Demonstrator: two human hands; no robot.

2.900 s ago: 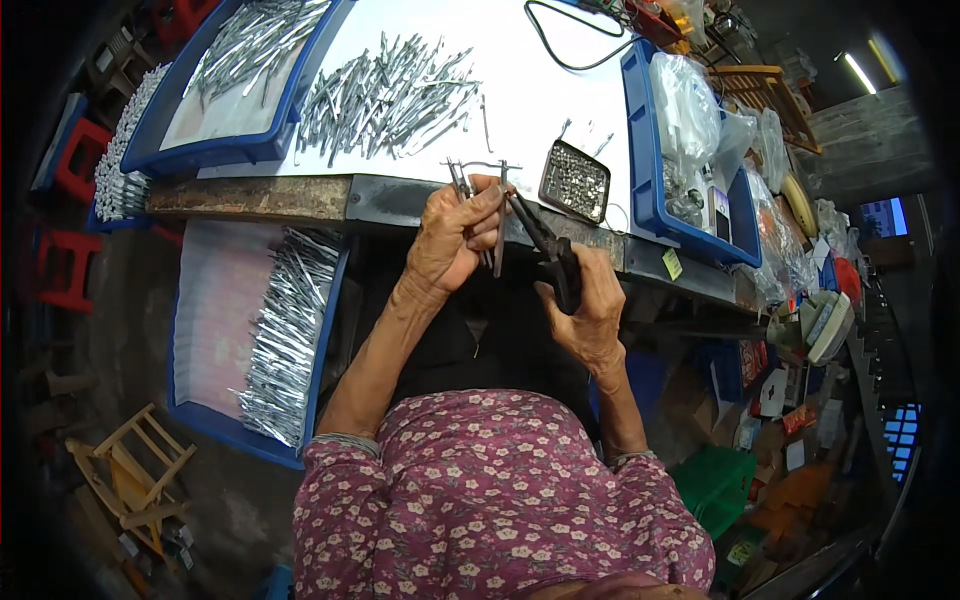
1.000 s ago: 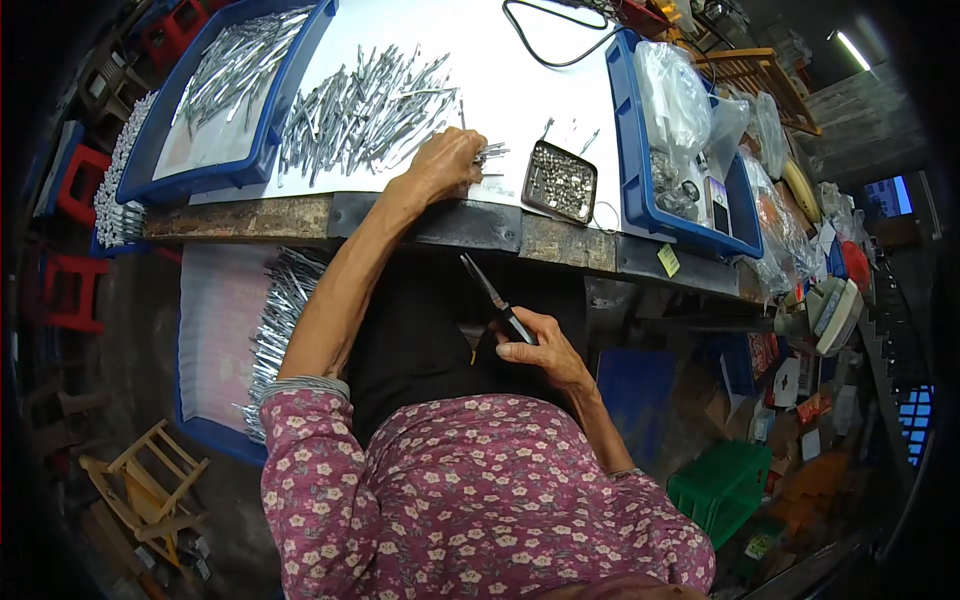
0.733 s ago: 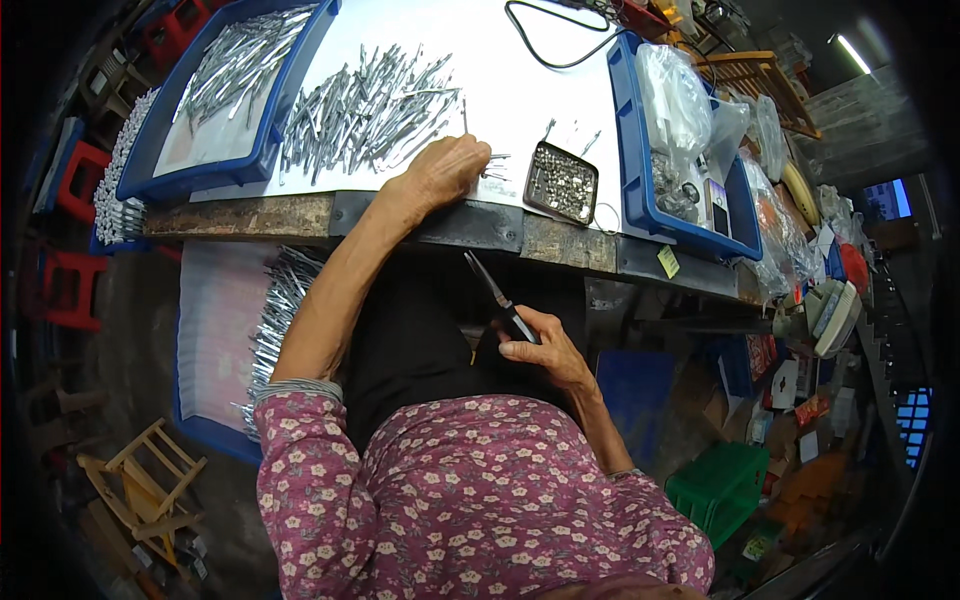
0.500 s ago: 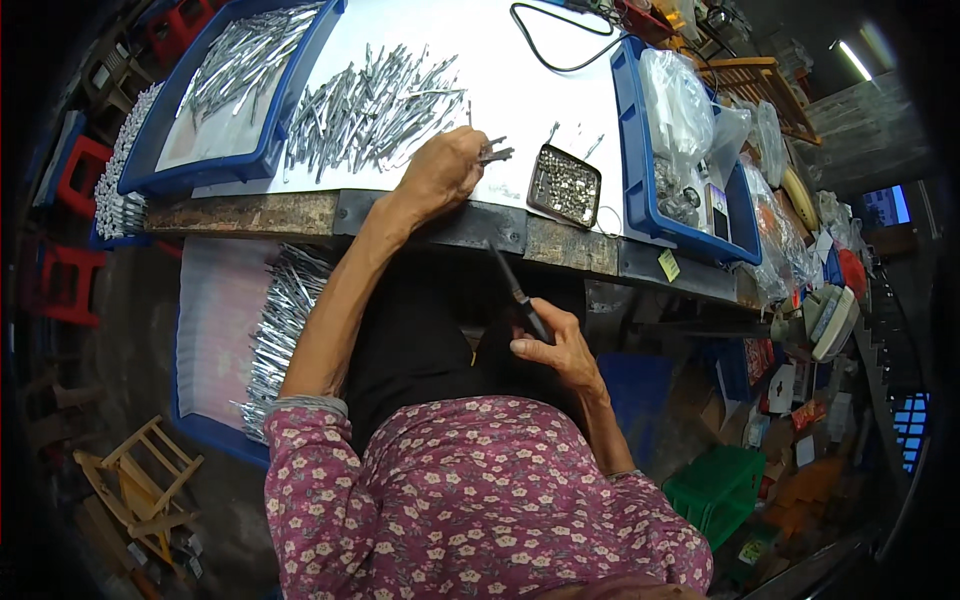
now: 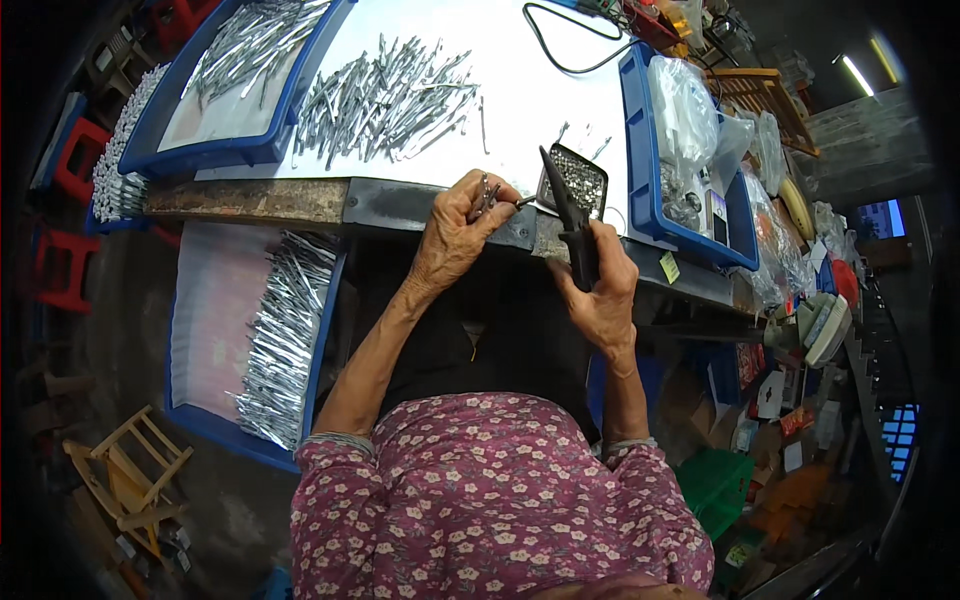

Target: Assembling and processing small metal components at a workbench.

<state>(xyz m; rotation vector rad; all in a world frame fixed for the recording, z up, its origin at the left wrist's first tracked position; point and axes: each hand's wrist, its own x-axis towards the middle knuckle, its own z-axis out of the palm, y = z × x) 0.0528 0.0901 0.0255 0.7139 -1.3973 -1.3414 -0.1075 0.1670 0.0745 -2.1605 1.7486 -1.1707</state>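
Between the thumb and fingers of my left hand are several small metal strips, over the table's front edge. My right hand is wrapped round a dark tool with a black handle and a long, tapering tip; its exact kind I cannot make out. The tip points up and away, in front of a small dark tray of tiny shiny metal parts. Beyond my left hand, a loose heap of thin metal strips lies on the white table top.
At the table's left stands a blue bin of metal strips; another blue bin on the right holds plastic bags. Below the table, at left, is a lined blue tray with more strips. A black cable loops at the back.
My left hand has come nearer and slightly right, strips still in its fingers. My right hand has risen from my lap to the table edge with the dark tool, bringing it close to the small tray.
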